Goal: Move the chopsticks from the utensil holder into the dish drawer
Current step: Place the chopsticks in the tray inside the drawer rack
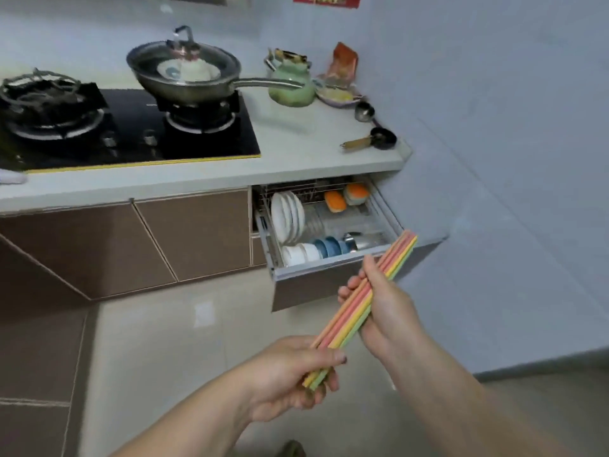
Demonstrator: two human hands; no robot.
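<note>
A bundle of several pastel chopsticks (354, 308), pink, orange, yellow and green, slants from lower left to upper right in front of me. My left hand (290, 374) grips the bundle's lower end. My right hand (382, 305) closes around its middle. The upper tips reach just over the front right corner of the open dish drawer (313, 272). The drawer is pulled out below the counter and holds white plates (286, 216), white and blue bowls (309, 250), orange-topped bowls (346, 197) and metal utensils. No utensil holder is clearly visible.
On the white counter (296, 143) are a gas hob with a lidded steel pan (184, 74), a green kettle (291, 87), a ladle (364, 110) and a small black pan (379, 138). Brown cabinet doors (131, 245) stand left of the drawer. A wall is at the right.
</note>
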